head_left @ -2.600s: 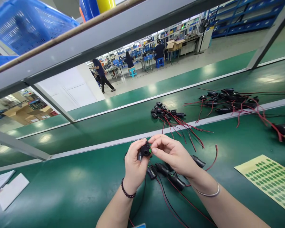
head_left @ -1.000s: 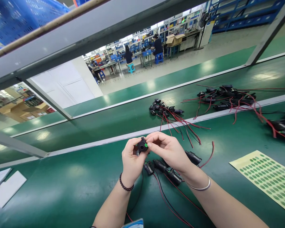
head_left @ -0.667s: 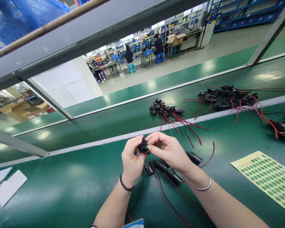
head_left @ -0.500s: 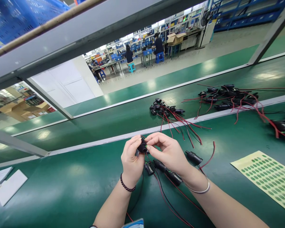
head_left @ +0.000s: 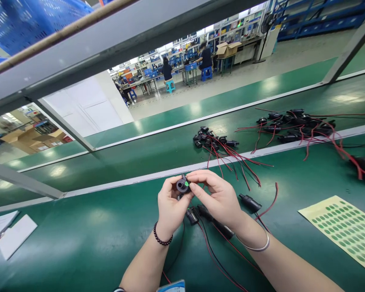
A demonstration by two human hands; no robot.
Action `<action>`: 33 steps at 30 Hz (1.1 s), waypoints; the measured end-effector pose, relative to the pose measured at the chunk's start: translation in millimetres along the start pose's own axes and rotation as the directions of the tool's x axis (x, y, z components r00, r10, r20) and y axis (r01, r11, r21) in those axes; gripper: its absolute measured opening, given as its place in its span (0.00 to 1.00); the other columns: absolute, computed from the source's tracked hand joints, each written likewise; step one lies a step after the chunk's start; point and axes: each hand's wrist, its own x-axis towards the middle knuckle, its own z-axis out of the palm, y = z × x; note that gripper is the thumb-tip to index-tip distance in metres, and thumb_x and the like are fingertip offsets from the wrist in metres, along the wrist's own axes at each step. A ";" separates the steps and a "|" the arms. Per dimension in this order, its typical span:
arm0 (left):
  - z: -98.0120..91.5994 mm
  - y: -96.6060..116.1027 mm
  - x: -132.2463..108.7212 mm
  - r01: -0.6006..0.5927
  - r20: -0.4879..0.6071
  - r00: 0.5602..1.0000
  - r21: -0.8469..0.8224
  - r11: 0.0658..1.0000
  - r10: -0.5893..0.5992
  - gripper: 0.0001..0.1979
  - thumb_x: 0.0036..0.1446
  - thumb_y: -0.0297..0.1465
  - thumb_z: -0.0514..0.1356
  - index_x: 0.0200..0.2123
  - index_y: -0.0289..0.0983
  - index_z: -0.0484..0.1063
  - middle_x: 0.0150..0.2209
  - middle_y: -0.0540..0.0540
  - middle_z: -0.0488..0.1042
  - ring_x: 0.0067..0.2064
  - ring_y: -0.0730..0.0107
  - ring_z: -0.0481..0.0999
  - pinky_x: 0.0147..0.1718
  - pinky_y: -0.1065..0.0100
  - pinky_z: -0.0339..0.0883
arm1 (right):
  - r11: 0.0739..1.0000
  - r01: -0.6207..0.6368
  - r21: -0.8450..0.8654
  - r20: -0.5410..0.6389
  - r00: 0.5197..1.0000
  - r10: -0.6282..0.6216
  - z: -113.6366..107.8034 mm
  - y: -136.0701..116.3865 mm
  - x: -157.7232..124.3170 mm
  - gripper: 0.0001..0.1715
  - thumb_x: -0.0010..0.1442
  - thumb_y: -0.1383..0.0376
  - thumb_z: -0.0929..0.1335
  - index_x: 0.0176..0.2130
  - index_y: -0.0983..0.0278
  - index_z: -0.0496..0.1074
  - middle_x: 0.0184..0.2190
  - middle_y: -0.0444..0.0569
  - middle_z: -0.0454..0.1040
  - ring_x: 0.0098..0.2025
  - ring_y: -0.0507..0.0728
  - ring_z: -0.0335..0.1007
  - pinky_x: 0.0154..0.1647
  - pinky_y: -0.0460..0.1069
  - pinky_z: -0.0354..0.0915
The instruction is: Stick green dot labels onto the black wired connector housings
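Observation:
My left hand (head_left: 169, 207) is closed around a small round black part (head_left: 181, 186) with a green dot sticker (head_left: 186, 183) on its face. My right hand (head_left: 217, 194) pinches the same part from the right, fingertips at the sticker. Both hands hover just above the green bench (head_left: 79, 243). Several black wired connectors (head_left: 219, 229) with red and black leads lie under my right wrist. A yellow sheet of green dot stickers (head_left: 343, 229) lies at the right.
Two heaps of black parts with red wires (head_left: 214, 144) (head_left: 295, 125) sit on the conveyor belt beyond. White papers (head_left: 9, 239) lie at the far left. A grey metal frame (head_left: 109, 44) and blue basket (head_left: 24, 20) hang overhead. People work at distant benches (head_left: 167, 71).
My fingers have turned the black part slightly, so the green sticker shows on its face again after being covered half a second ago. The hands stay in place.

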 end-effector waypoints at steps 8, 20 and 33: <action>-0.5 6.0 1.4 0.102 0.013 0.995 -0.148 0.984 -0.101 0.18 0.43 0.33 0.72 0.37 0.36 0.71 0.33 0.49 0.77 0.33 0.74 0.77 0.33 0.73 0.73 | 0.951 0.242 -0.194 0.003 0.969 -0.247 1.8 -7.9 -1.4 0.10 0.60 0.72 0.67 0.41 0.61 0.74 0.38 0.51 0.79 0.40 0.57 0.77 0.40 0.52 0.75; -7.1 1.1 -3.8 -0.041 -0.051 0.998 0.038 0.998 0.043 0.13 0.49 0.27 0.67 0.39 0.38 0.73 0.34 0.49 0.77 0.35 0.72 0.78 0.36 0.71 0.73 | 0.906 0.353 -0.234 0.055 0.935 -0.350 6.6 -0.4 -4.3 0.13 0.60 0.74 0.67 0.44 0.60 0.72 0.41 0.54 0.79 0.42 0.58 0.77 0.42 0.54 0.75; -13.8 -8.6 2.6 -0.457 0.047 0.885 0.281 0.844 0.464 0.18 0.55 0.18 0.59 0.47 0.42 0.71 0.49 0.43 0.76 0.52 0.61 0.77 0.52 0.54 0.73 | 0.999 0.039 0.021 0.067 0.997 -0.040 -3.9 -7.2 1.1 0.03 0.60 0.68 0.68 0.34 0.60 0.74 0.40 0.53 0.79 0.42 0.58 0.77 0.44 0.54 0.75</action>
